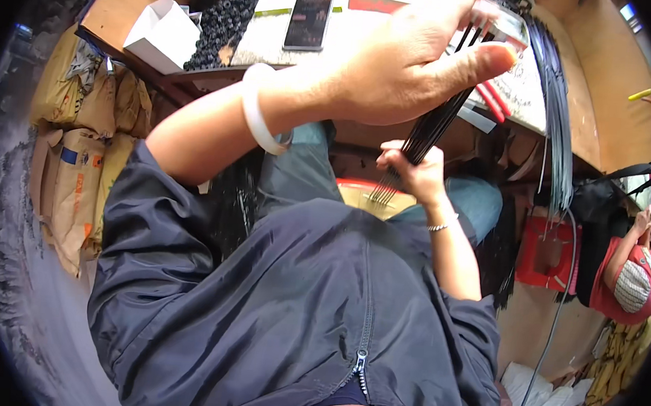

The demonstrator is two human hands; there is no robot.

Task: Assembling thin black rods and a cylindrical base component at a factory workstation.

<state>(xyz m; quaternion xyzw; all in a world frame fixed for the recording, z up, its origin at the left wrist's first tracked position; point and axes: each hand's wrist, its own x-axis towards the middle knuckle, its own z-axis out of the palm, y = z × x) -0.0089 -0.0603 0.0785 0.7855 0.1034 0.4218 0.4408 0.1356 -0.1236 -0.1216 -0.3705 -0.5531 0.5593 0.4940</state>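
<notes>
A bundle of thin black strips slants up from my lap toward the table, and my right hand is closed around its lower part. The lower tips stick out below that fist. My left hand, with a white bangle at the wrist, reaches across above the bundle. Its thumb is stretched out and apart from the fingers, and the upper strips pass behind and between them. Just beyond the fingertips is a clear plastic container. Part of the bundle's top is hidden by my left hand.
On the table lie a phone, an open white box, a heap of small black parts and red-handled pliers. Long dark strips hang over the right edge. Sacks stand left. Another person sits far right.
</notes>
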